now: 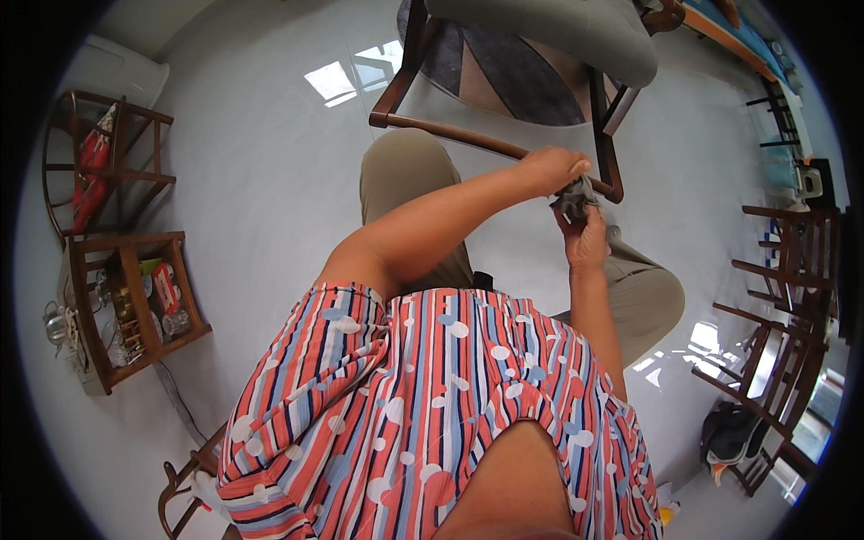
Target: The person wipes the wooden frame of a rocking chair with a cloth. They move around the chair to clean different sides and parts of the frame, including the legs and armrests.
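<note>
My left hand (552,171) reaches across in front of me and grips the upper side of a small crumpled grey cloth (575,201). From below, my right hand (584,237) has its fingers on the same cloth. Both hands are to the right of my raised knee, close to the lower wooden bar (466,138) of a chair frame with a grey cushion (553,30). Part of the cloth is hidden by my fingers, so its exact kind is unclear.
A patterned round rug (499,74) lies beneath the cushioned chair. At the left stand a wooden chair (145,177) and a wooden cabinet (152,297) holding glassware. Several wooden chairs (786,270) and a black bag (732,432) are at the right.
</note>
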Tool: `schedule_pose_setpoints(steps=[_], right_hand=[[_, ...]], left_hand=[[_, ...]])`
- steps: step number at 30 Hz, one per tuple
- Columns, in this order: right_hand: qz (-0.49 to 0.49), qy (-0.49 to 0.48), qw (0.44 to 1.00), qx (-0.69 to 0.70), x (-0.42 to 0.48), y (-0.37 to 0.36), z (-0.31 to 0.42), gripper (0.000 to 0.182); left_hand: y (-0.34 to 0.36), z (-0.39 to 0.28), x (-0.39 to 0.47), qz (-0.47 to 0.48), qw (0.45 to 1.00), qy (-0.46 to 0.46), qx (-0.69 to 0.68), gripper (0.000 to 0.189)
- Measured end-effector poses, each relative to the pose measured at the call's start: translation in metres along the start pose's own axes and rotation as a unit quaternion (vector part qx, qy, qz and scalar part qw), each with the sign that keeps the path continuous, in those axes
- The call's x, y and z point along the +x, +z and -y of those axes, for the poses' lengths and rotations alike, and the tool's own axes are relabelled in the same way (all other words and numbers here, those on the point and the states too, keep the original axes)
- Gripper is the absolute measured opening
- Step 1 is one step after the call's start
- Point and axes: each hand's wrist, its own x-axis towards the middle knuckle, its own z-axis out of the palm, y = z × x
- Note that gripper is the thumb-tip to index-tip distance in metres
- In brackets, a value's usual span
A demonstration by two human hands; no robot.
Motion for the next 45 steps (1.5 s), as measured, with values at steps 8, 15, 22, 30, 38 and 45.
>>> schedule_pose_setpoints(steps=[8,15,22,30,38,45], right_hand=[[0.100,0.008,0.970,-0.220,0.039,0.013,-0.012,0.023],[0.042,-0.239,0.744,-0.623,0.140,-0.039,-0.025,0.025],[0.015,-0.323,0.461,-0.826,0.173,-0.094,-0.014,0.039],[0.183,-0.316,0.481,-0.797,0.184,-0.013,-0.093,0.044],[0.335,-0.359,0.473,-0.731,0.171,0.165,-0.209,0.054],[0.375,-0.309,0.462,-0.742,0.170,0.144,-0.176,0.061]], left_hand=[[-0.019,0.023,-0.014,0.231,0.906,-0.117,0.334,0.038],[-0.043,-0.028,-0.039,0.334,0.904,0.015,0.265,0.041],[-0.029,-0.037,-0.044,0.302,0.924,0.061,0.229,0.034],[-0.048,-0.048,-0.058,0.288,0.932,0.038,0.216,0.032],[-0.079,-0.068,-0.046,0.274,0.934,0.087,0.210,0.043],[-0.101,-0.068,-0.059,0.181,0.937,0.118,0.274,0.052]])
